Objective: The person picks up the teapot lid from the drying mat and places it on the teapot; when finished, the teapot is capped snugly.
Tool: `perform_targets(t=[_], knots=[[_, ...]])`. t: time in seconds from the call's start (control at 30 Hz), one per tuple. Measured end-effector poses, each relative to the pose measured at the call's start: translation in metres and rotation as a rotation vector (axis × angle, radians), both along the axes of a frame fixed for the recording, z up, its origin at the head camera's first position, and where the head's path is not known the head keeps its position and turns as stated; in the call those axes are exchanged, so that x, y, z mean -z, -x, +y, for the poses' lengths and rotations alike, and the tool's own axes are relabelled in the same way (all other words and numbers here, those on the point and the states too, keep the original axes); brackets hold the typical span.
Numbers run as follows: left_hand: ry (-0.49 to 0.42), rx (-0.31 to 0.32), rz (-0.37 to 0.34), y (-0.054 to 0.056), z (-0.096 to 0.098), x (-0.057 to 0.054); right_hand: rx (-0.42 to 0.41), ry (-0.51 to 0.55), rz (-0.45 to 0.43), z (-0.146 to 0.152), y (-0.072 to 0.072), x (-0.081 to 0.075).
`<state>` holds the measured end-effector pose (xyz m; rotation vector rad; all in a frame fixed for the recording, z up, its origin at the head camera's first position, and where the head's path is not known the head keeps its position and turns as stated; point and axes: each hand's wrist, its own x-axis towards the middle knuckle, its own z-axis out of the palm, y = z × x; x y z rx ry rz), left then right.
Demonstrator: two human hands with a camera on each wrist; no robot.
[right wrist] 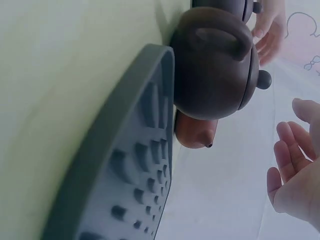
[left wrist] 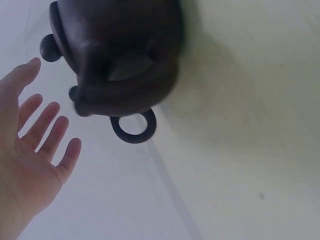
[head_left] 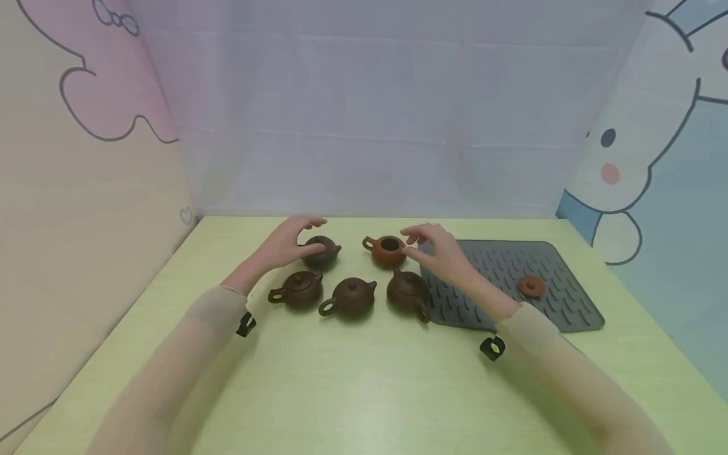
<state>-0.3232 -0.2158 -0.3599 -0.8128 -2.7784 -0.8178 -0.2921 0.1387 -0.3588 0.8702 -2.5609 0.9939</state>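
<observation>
In the head view my left hand (head_left: 282, 245) hovers over a dark brown teapot (head_left: 321, 259) at the back left, fingers spread and holding nothing. The left wrist view shows the palm (left wrist: 30, 175) apart from the nearest teapot (left wrist: 125, 30). My right hand (head_left: 446, 254) is beside a reddish-brown teapot (head_left: 388, 256) that stands without its lid, its dark opening facing up. Nothing lies in that hand, and in the right wrist view its relaxed fingers (right wrist: 284, 155) are clear of the pots. A matching reddish lid (head_left: 531, 287) rests on a grey ridged mat (head_left: 560, 272).
Three more dark brown lidded teapots stand in front: one at left (head_left: 303, 291), one in the middle (head_left: 353, 299) and one at right (head_left: 407, 292), by the mat's left edge. Printed cloth walls (head_left: 375, 126) close off the back and sides of the light table (head_left: 364, 379).
</observation>
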Motion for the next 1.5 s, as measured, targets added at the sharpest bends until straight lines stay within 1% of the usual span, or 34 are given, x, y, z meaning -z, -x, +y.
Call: perform_targets(t=[0.07,0.2,0.37,0.43,0.6,0.7,0.87,1.13,1.23,1.37,1.5], knots=[[0.032,0.025,0.002,0.001,0.008,-0.005,-0.001,0.003,0.001,0.005,-0.005,0.002],[0.115,0.073,0.030,0.003,0.024,-0.012,-0.006,0.020,0.017,0.014,-0.015,0.006],[0.211,0.121,0.058,0.006,0.042,-0.017,0.012,0.047,0.075,0.029,-0.026,0.011],[0.229,0.141,0.055,0.009,0.048,-0.020,0.022,0.047,0.086,0.036,-0.030,0.013],[0.226,0.193,0.015,0.017,0.065,-0.028,0.064,0.022,0.100,0.055,-0.037,0.018],[0.241,0.210,-0.006,0.023,0.073,-0.031,0.080,0.005,0.112,0.064,-0.042,0.019],[0.260,0.231,-0.026,0.032,0.086,-0.032,0.079,-0.007,0.145,0.077,-0.050,0.017],[0.261,0.251,-0.081,0.040,0.100,-0.033,0.106,-0.071,0.221,0.099,-0.057,0.017],[0.265,0.267,-0.091,0.045,0.104,-0.030,0.121,-0.095,0.239,0.107,-0.058,0.017],[0.283,0.294,-0.110,0.051,0.107,-0.026,0.156,-0.122,0.236,0.117,-0.060,0.016],[0.312,0.310,-0.155,0.053,0.109,-0.024,0.172,-0.135,0.246,0.127,-0.059,0.018]])
